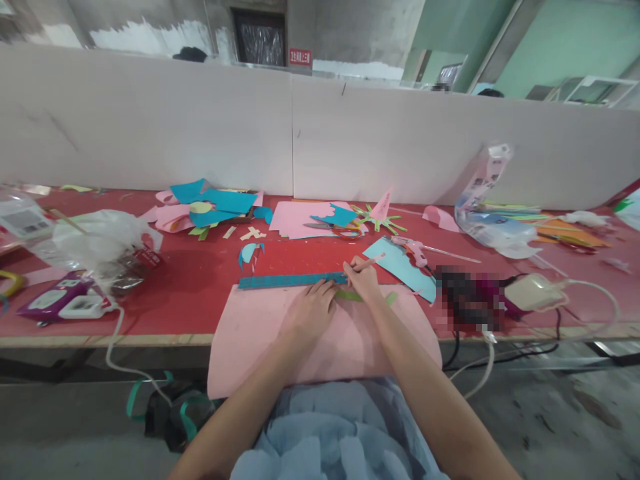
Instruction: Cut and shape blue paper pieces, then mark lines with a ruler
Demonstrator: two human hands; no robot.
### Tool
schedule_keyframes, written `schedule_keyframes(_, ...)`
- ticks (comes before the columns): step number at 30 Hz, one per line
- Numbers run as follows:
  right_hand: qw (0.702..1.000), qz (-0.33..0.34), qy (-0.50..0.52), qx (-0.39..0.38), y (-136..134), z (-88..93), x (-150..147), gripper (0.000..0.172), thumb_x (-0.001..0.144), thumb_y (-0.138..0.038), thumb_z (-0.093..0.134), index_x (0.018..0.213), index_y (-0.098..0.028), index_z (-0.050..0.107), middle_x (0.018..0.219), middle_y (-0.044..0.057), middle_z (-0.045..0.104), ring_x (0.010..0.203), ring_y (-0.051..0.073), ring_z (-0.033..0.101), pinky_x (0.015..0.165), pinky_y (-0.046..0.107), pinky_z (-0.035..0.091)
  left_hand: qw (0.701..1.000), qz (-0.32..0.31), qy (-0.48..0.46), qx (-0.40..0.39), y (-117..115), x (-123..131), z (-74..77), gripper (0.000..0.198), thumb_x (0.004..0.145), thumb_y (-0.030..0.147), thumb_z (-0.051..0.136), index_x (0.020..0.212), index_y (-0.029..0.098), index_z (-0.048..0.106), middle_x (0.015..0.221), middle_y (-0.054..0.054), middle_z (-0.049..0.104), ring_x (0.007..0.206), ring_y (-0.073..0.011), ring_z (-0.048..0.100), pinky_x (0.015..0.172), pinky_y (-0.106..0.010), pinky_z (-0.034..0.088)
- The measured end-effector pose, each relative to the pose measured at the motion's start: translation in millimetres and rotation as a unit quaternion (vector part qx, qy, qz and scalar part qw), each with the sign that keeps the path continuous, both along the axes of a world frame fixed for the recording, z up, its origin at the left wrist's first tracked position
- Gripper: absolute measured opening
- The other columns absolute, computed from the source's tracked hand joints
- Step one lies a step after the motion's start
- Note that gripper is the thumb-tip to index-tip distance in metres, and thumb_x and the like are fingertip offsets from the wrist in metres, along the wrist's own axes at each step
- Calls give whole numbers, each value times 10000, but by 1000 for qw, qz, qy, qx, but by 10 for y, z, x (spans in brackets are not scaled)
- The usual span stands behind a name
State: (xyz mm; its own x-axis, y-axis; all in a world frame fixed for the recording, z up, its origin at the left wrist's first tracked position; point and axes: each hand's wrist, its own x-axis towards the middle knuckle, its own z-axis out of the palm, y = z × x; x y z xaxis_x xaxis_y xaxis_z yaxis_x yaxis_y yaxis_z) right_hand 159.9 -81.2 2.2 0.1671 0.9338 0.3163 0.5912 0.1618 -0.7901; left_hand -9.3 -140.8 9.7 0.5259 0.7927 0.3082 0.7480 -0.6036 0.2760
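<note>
A large pink paper sheet [250,340] lies in front of me, overhanging the table's front edge. Along its far edge runs a long straight blue strip [275,281]; I cannot tell whether it is card or a ruler. My left hand [315,303] lies flat on the sheet, its fingertips at the strip. A slim pinkish pencil [376,259] slants up out of my right hand [364,279], whose fingers are closed round it near the strip's right end. The pencil's tip is hidden. Thin green paper strips [350,295] lie under and beside my right hand.
Behind the sheet are scissors [333,228], pink sheets [295,217], blue scraps [227,201] and a pink cone on green strips [383,208]. A pink glue gun [415,250] rests by light-blue card [405,267]. Cables [493,367] hang at right; a white partition [200,127] stands behind.
</note>
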Motion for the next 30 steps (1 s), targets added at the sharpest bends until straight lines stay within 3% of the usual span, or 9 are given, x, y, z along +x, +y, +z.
schedule_keyframes(30,1000,-12,4,11,-3,10,-3,292,804,-409,495,588,-251,378,411,-56,479,493,157,560,546,243,420,1000,-2,1,2,1,5,3,362,908,161,403,1240,153,549,1344,-66,532,1275,-199,440,1095,-367,328)
